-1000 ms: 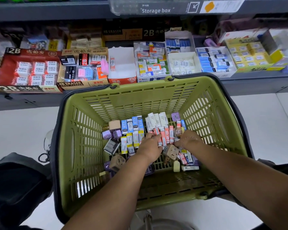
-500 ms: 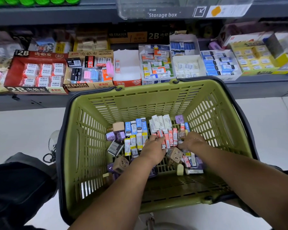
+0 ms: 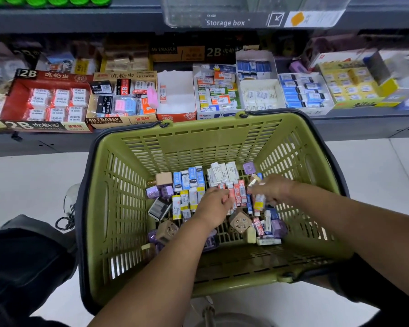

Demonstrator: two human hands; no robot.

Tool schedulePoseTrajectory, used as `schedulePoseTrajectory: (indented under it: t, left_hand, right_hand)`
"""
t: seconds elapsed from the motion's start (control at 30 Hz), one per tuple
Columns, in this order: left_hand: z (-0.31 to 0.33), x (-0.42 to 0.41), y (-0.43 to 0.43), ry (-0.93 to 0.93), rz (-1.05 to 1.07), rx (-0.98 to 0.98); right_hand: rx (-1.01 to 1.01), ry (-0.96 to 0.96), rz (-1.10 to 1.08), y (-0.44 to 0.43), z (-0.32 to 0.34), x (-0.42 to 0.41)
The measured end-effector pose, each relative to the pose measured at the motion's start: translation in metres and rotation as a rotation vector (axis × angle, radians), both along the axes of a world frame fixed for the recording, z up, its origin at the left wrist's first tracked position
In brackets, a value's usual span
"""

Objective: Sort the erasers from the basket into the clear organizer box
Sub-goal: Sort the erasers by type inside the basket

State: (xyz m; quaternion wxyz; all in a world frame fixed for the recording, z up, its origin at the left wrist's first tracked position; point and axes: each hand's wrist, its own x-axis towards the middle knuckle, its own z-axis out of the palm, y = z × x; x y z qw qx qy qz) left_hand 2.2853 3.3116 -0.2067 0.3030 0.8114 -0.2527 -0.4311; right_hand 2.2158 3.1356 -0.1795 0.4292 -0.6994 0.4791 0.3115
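Left hand (image 3: 213,205) curls over the red erasers (image 3: 237,192); right hand (image 3: 273,188) dips in just beside. Whether either grips one cannot be told. More erasers (image 3: 193,179) lie heaped in the basket (image 3: 175,147). Picking stage, apparently; next comes a lift to the clear box (image 3: 246,10) above.

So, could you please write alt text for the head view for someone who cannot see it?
Two hands reach into a green basket of wrapped erasers: the left hand touches red-and-white ones, the right hand appears to pinch an eraser. A shelf of eraser boxes stands behind.
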Motion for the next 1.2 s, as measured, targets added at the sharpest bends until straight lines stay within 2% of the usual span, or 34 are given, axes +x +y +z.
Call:
schedulePoseTrajectory:
  t: [0.03, 0.1, 0.17, 0.2, 0.23, 0.33, 0.4, 0.47, 0.6, 0.87, 1.2]
  left_hand:
    - [0.005, 0.001, -0.003, 0.074, 0.082, -0.061]
    - [0.012, 0.001, -0.011, 0.373, 0.245, -0.166]
    - [0.017, -0.002, -0.015, 0.741, 0.384, -0.245]
    - [0.017, -0.003, -0.014, 0.862, 0.461, -0.263]
    - [0.016, -0.004, -0.012, 0.905, 0.520, -0.259]
    - [0.011, -0.001, -0.004, 0.780, 0.553, -0.149]
    - [0.005, 0.003, 0.000, 0.689, 0.591, -0.108]
    - [-0.002, 0.007, 0.002, 0.623, 0.652, -0.102]
    - [-0.010, 0.007, 0.003, 0.561, 0.674, -0.106]
    - [-0.012, 0.011, 0.010, 0.683, 0.770, -0.108]
    - [-0.014, 0.012, 0.012, 0.666, 0.800, -0.053]
  right_hand:
    - [0.140, -0.091, -0.087, -0.001, 0.008, 0.003]
    - [0.340, -0.235, -0.132, 0.003, 0.020, 0.010]
    - [0.430, -0.320, -0.093, 0.013, 0.026, 0.016]
    - [0.446, -0.333, -0.076, 0.018, 0.026, 0.017]
    - [0.443, -0.332, -0.072, 0.021, 0.026, 0.017]
    - [0.267, -0.281, -0.153, 0.016, 0.020, 0.007]
    - [0.023, -0.132, -0.107, 0.008, 0.011, -0.004]
    - [-0.097, 0.010, -0.025, 0.011, 0.000, -0.012]
    - [-0.113, 0.099, -0.063, 0.024, -0.021, -0.016]
    - [-0.127, 0.168, -0.020, 0.021, -0.037, -0.009]
    - [-0.136, 0.224, 0.040, 0.023, -0.041, -0.004]
